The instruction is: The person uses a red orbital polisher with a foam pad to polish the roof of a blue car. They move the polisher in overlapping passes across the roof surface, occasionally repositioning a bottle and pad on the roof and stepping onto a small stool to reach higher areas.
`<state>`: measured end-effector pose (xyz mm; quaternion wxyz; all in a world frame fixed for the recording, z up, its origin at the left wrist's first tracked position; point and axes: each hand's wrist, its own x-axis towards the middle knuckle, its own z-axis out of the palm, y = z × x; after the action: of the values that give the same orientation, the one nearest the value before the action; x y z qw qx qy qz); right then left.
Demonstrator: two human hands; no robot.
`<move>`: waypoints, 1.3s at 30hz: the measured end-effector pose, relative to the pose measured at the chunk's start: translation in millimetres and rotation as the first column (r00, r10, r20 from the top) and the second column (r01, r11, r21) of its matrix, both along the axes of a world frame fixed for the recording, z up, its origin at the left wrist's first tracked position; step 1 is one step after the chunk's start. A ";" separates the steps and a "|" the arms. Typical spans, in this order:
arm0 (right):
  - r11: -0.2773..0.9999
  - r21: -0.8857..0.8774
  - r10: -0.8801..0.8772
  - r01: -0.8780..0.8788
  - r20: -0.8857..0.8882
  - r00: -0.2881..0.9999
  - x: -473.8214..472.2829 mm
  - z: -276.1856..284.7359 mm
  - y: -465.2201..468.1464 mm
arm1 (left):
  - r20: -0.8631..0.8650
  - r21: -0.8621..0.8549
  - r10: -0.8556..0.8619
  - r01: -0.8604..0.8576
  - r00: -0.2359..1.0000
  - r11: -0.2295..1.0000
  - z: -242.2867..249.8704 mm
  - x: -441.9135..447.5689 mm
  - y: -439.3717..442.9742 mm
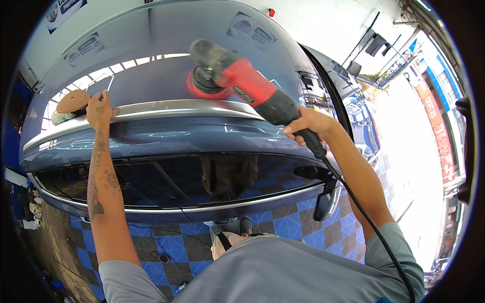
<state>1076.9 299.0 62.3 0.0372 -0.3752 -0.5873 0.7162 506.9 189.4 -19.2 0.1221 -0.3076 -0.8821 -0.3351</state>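
Note:
My right hand (314, 123) is wrapped around the rear handle of a red and black corded polisher (252, 81). The polisher reaches over the dark blue-grey car roof (151, 81), its red-edged pad (208, 91) against the paint just beyond the roof rail; the head is slightly blurred. My left hand (100, 110) is curled over the silver roof rail (163, 108), its fingertips mostly hidden. Beside it on the roof, an orange-brown round pad (74, 100) with a centre hole rests on a pale object (62, 117), partly covered, that may be a bottle.
The polisher's black cord (365, 214) runs past my right arm. A side mirror (325, 204) juts out below the dark side windows (159, 181). Thin cables lie on the blue and grey tiled floor (288, 225) by my feet. A wall stands beyond the car.

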 end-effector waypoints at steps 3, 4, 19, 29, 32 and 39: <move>0.995 -0.013 -0.098 0.099 0.038 0.994 29.5 -3.4 0.5 | -0.020 0.017 0.005 -0.004 1.000 1.000 0.2 2.2 0.4; 0.994 -0.035 -0.100 0.101 0.043 0.994 38.1 -1.9 3.2 | -0.037 0.010 0.021 -0.021 0.999 1.000 0.7 2.4 0.8; 0.975 0.065 0.203 -0.210 0.104 0.974 -95.4 21.8 23.5 | -0.080 0.048 0.030 -0.026 0.996 0.998 2.2 6.2 0.1; 0.969 0.084 0.233 -0.232 -0.004 0.972 -127.9 21.5 7.9 | -0.019 0.034 -0.025 0.026 1.000 0.999 3.7 2.9 -1.6; 0.992 0.050 0.118 -0.118 0.006 0.993 -92.7 11.0 17.3 | -0.040 0.039 -0.016 0.017 0.999 0.999 4.7 4.8 -1.2; 0.977 -0.086 -0.198 0.193 -0.052 0.979 24.1 -14.3 22.3 | -0.085 0.074 -0.004 0.010 0.996 0.997 5.6 8.5 -1.8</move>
<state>1101.0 321.3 48.0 0.1099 -0.4106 -0.5170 0.7430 515.4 187.6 -13.7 0.1695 -0.3198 -0.8619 -0.3550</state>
